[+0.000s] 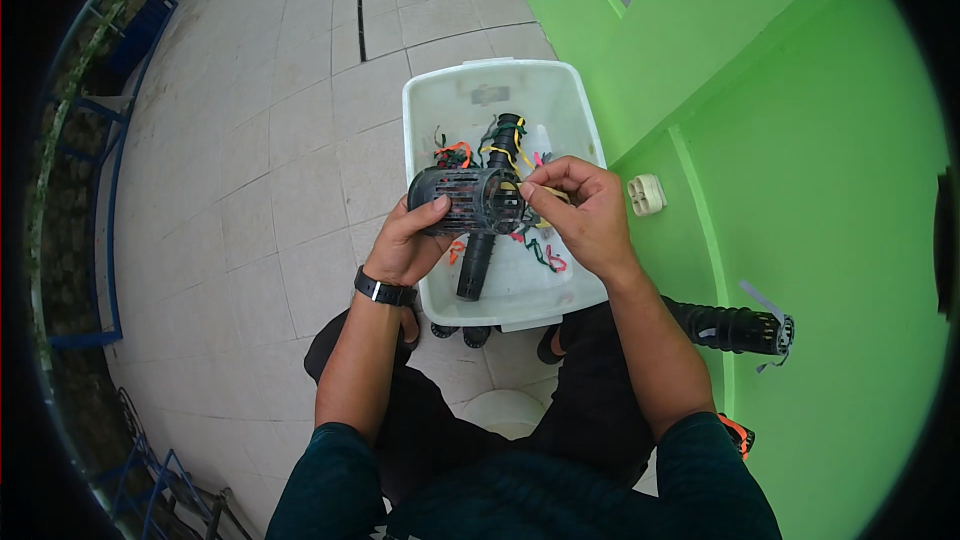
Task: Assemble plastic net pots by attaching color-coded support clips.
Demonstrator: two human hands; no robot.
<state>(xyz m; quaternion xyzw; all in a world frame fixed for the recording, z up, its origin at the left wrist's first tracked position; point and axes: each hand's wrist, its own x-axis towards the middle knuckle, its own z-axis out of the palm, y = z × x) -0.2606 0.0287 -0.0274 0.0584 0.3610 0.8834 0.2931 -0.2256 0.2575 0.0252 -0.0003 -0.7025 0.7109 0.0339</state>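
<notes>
My left hand [405, 240] is wrapped round a black slotted plastic cylinder [462, 202], thumb along its side, holding it level over a white plastic tub [413, 130]. At the cylinder's right end, which has a barred rim, my right hand [592, 215] pinches a thin yellowish strip [556, 192]. Fingers partly cover the strip. Beneath the cylinder, a black tube [477, 268] lies lengthwise in the tub, its middle hidden. Around it are scattered orange strips [457, 150] and green and pink strips [548, 258].
A green wall [800, 160] rises close on the right, with a white socket [647, 195] low on it. Another black ribbed tube [740, 328] with a grey strip lies beside my right forearm. Grey tiles [270, 190] cover the floor; blue metal railing [112, 230] runs along the left.
</notes>
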